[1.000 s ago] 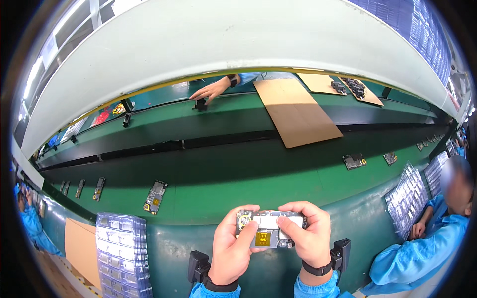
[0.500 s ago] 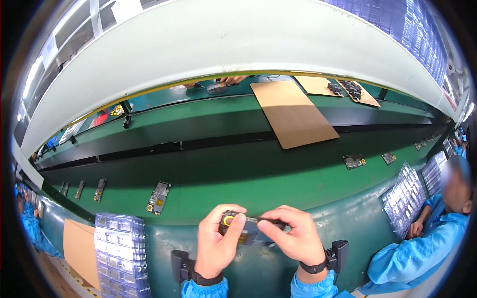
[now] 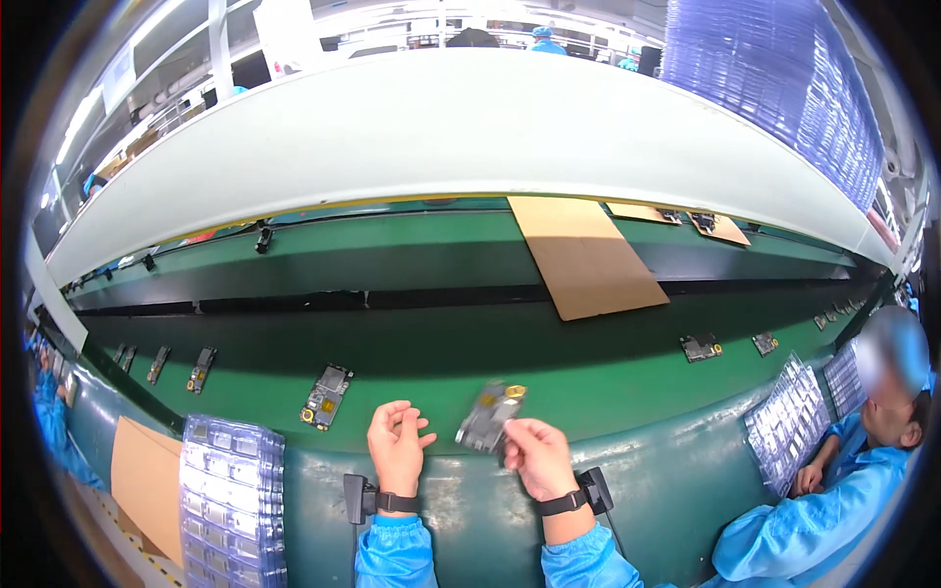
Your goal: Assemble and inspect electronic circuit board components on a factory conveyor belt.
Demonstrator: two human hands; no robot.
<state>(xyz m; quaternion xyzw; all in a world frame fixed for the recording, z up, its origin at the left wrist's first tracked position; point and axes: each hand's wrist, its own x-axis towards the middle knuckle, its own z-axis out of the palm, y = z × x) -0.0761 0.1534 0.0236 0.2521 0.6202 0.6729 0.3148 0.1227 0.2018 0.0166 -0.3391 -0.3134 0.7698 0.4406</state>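
Observation:
A dark circuit board (image 3: 486,419) with a yellow ring at one corner, slightly blurred, is pinched by its edge in my right hand (image 3: 539,459). It is tilted over the front edge of the green belt. To its left, my left hand (image 3: 397,449) holds nothing, its fingers loosely bent and apart. Another circuit board (image 3: 327,396) with a yellow ring lies on the belt (image 3: 412,363) beyond my left hand. Both wrists wear black bands.
More circuit boards (image 3: 201,370) lie along the belt at left and right. Clear plastic trays (image 3: 233,500) and cardboard (image 3: 142,480) stand at the left. A cardboard sheet (image 3: 588,265) slopes across the back. At the right sits a co-worker (image 3: 833,510) beside further plastic trays (image 3: 796,426).
My left hand has let go of the circuit board and moved left. My right hand has turned the board and holds it over the belt's edge. The view has tilted upward.

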